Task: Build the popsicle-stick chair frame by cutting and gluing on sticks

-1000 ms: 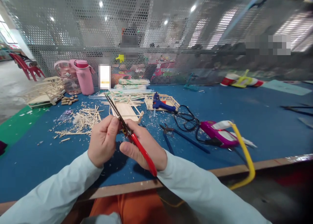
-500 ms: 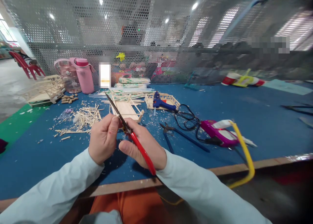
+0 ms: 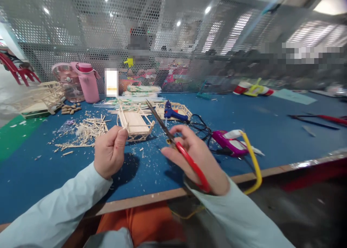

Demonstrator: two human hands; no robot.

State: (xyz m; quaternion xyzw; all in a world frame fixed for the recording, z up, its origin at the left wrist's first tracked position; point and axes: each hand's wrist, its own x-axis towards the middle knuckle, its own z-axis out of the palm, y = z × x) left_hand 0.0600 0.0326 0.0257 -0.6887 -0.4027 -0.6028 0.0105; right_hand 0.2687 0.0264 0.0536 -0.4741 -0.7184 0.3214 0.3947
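My left hand point(image 3: 110, 152) is closed above the table, thumb pressed against the fingers. From its pinch pokes the tip of a small pale wooden stick point(image 3: 127, 126); the rest is hidden. Red-handled scissors point(image 3: 187, 157) with long dark pointed blades lie across my right hand point(image 3: 200, 157), their tips aimed up and to the left. The right fingers curl partly round them. Just beyond my left hand stands a small wooden stick model point(image 3: 137, 122) with a flat deck and railings. A heap of cut stick pieces point(image 3: 90, 130) lies to its left.
A blue glue gun point(image 3: 176, 113) rests on another stick frame point(image 3: 184, 109). To the right are a purple device point(image 3: 227, 143) with a yellow strap and another red-handled tool point(image 3: 322, 118). Pink bottle point(image 3: 89, 83), peanuts point(image 3: 71, 108) and a larger stick model point(image 3: 43, 100) stand left.
My right hand has moved right with the scissors, away from my left hand. The left hand stays pinched on the stick. The view has turned slightly right.
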